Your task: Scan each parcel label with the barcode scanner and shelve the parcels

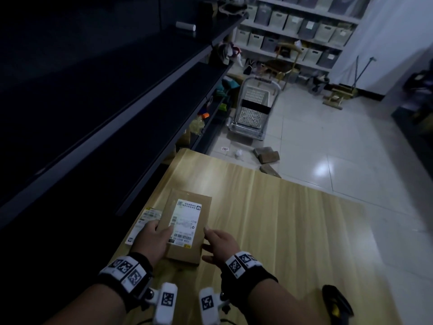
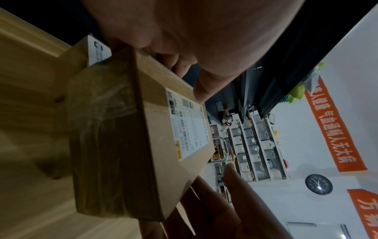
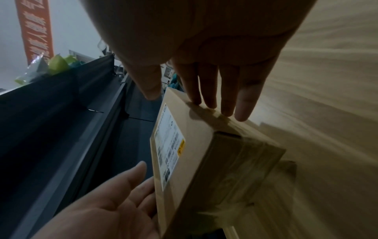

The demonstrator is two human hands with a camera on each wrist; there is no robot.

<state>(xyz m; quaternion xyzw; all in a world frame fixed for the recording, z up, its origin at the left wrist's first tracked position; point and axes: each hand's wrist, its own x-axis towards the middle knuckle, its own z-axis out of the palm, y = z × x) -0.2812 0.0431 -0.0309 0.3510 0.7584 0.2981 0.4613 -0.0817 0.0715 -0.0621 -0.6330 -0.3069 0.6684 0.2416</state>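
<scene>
A brown cardboard parcel (image 1: 187,228) with a white barcode label lies label-up on the wooden table (image 1: 293,219). My left hand (image 1: 161,228) grips its left edge, thumb on the label and fingers curled at the side; the left wrist view shows that thumb over the parcel (image 2: 143,137). My right hand (image 1: 210,240) rests against the right side with straight fingers (image 3: 212,97) touching the parcel (image 3: 196,145), thumb held apart. A second labelled parcel (image 1: 145,219) lies partly under the first one. The black-and-yellow barcode scanner (image 1: 337,303) lies on the table at near right, held by neither hand.
Dark shelving (image 1: 117,102) runs along the table's left side. On the tiled floor beyond stand a metal cart with a basket (image 1: 253,109) and a few brown parcels (image 1: 267,154). White shelves of bins (image 1: 293,24) line the back wall.
</scene>
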